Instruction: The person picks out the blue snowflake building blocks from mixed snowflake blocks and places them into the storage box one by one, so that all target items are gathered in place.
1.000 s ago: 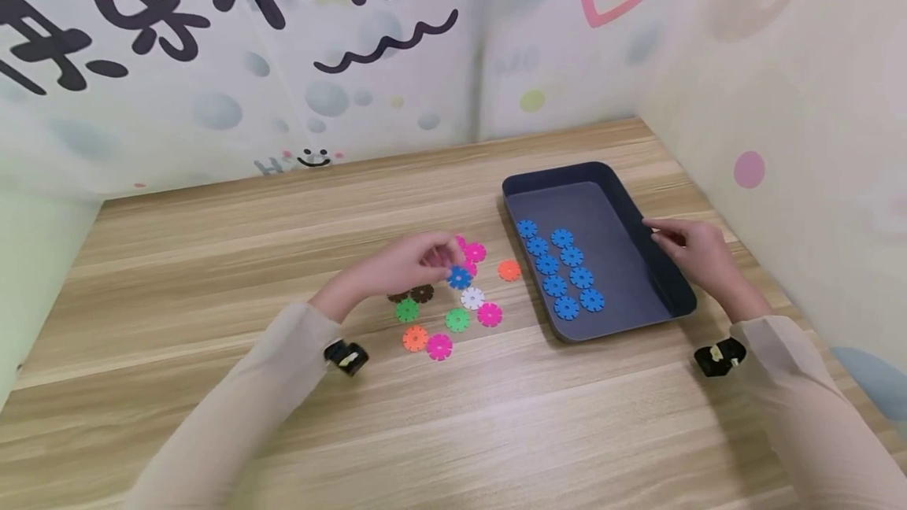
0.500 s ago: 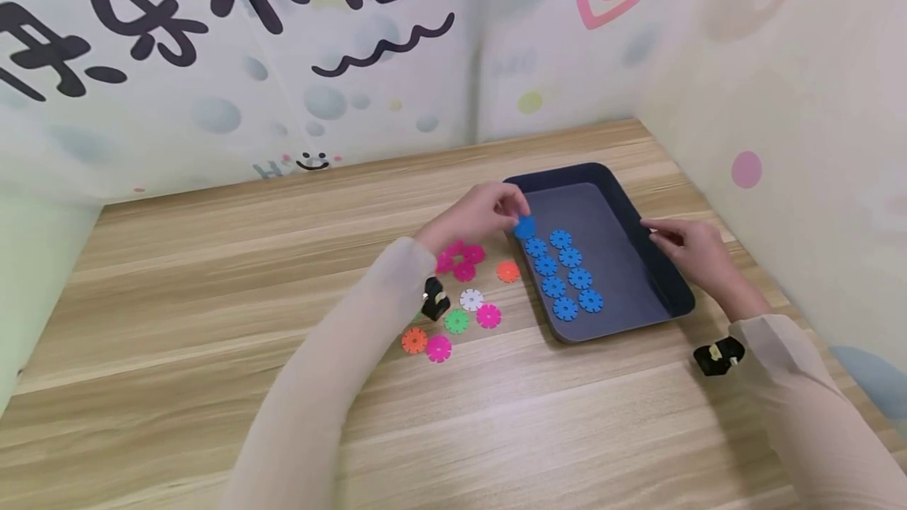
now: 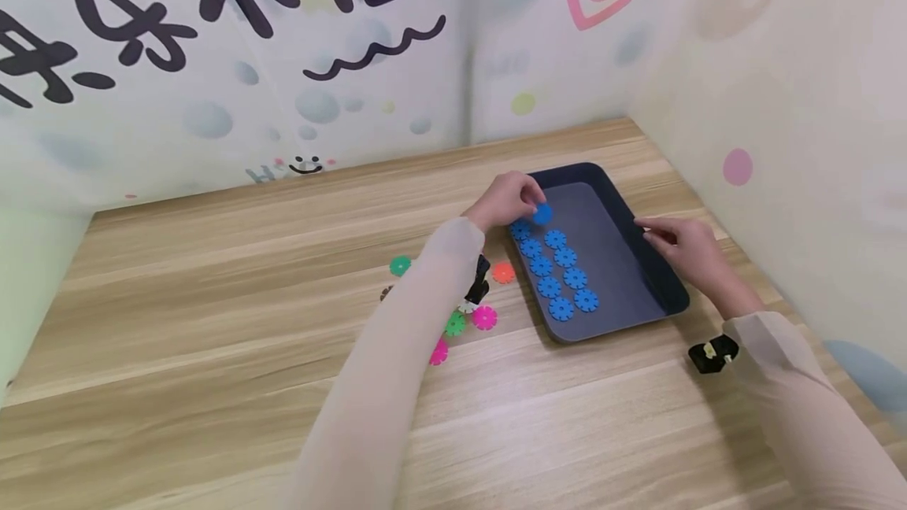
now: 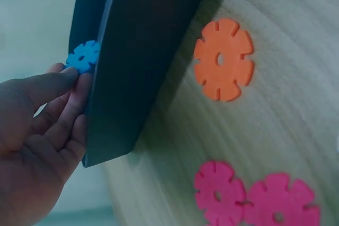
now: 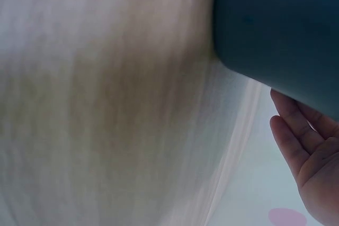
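My left hand (image 3: 506, 197) pinches a blue snowflake building disc (image 3: 542, 213) above the far left part of a dark tray (image 3: 631, 282). In the left wrist view, thumb and fingers hold this notched blue disc (image 4: 83, 56) beside the tray wall (image 4: 140, 62). Inside the tray lie two columns of blue discs, a left column (image 3: 542, 265) and a shorter right column (image 3: 575, 278). At the tray's right side, my right hand (image 3: 687, 250) holds the rim between thumb and index finger. The right wrist view shows its other fingers beside the tray; the thumb is hidden there.
Left of the tray, loose discs lie on the wooden table (image 3: 212, 352): an orange disc (image 3: 503, 272), pink disc (image 3: 485, 317), green disc (image 3: 455, 324) and others, partly hidden by the left sleeve (image 3: 383, 352). Walls (image 3: 397, 116) border the table behind and at the right.
My left hand brought a blue disc from the loose pile to the tray's left column, then shifted rightward, now above the shorter column's far end. My right hand stays at the rim.
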`<action>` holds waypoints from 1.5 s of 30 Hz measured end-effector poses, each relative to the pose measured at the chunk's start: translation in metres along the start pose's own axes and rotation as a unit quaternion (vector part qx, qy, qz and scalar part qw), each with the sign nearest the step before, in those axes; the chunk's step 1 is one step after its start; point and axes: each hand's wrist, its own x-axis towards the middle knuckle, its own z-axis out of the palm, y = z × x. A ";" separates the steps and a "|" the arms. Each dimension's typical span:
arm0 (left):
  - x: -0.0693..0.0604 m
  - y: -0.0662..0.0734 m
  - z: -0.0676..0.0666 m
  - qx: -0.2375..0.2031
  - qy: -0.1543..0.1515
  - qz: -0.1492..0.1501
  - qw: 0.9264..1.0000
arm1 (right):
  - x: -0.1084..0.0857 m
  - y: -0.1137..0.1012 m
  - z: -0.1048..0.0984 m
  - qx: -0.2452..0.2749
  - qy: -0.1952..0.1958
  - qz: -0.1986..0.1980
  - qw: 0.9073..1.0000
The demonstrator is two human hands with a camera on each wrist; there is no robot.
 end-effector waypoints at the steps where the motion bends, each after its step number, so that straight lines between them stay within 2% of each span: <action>1: 0.002 0.000 0.001 0.002 0.004 -0.008 1.000 | 0.000 0.000 0.000 0.000 0.001 -0.001 1.000; 6: 0.008 -0.001 0.004 0.012 0.016 -0.031 0.999 | 0.000 0.000 0.001 0.000 0.004 -0.006 1.000; 8: 0.009 -0.001 0.004 0.020 0.010 -0.037 0.999 | 0.000 0.000 0.001 -0.003 0.004 -0.005 1.000; 13: 0.011 0.001 0.008 0.050 -0.005 -0.043 0.998 | 0.001 0.000 0.002 -0.004 -0.002 0.000 1.000; 20: 0.013 -0.002 0.014 0.079 0.005 -0.039 0.996 | 0.002 -0.002 0.002 -0.002 0.000 -0.001 1.000; 27: 0.015 -0.003 0.018 0.124 0.022 -0.043 0.991 | 0.001 -0.003 0.001 -0.003 -0.006 0.007 1.000; 31: 0.019 -0.005 0.021 0.127 0.023 -0.058 0.990 | 0.000 -0.004 0.000 0.000 -0.011 0.015 1.000; 36: 0.023 -0.010 0.022 0.123 0.024 -0.048 0.991 | 0.000 -0.005 0.000 -0.001 -0.016 0.022 1.000; 39: 0.019 -0.007 0.017 0.116 0.017 -0.041 0.992 | -0.001 -0.004 0.000 -0.001 -0.012 0.020 1.000; 45: 0.004 -0.007 -0.001 0.067 0.039 -0.004 0.997 | -0.003 0.000 -0.001 -0.004 -0.011 0.018 1.000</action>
